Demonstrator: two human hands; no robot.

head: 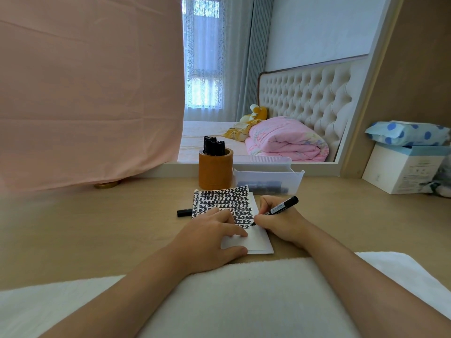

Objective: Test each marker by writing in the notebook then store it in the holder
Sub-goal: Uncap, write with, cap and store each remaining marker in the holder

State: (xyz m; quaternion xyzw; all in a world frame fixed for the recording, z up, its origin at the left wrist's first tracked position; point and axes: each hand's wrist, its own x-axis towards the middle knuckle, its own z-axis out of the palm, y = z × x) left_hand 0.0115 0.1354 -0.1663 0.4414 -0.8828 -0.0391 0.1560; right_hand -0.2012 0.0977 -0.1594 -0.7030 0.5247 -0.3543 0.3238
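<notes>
Black marker [284,204] sits pinched in my right hand [280,224], tip on the notebook [227,198] mid-bench, barrel slanting up-right, holder [215,170] ahead-left by the far edge, left hand [210,240] flat on the page.

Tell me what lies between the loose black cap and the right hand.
The open notebook, its page mostly covered in black marks, lies between the cap and the right hand gripping the marker; the left hand rests on it. Head view.
</notes>
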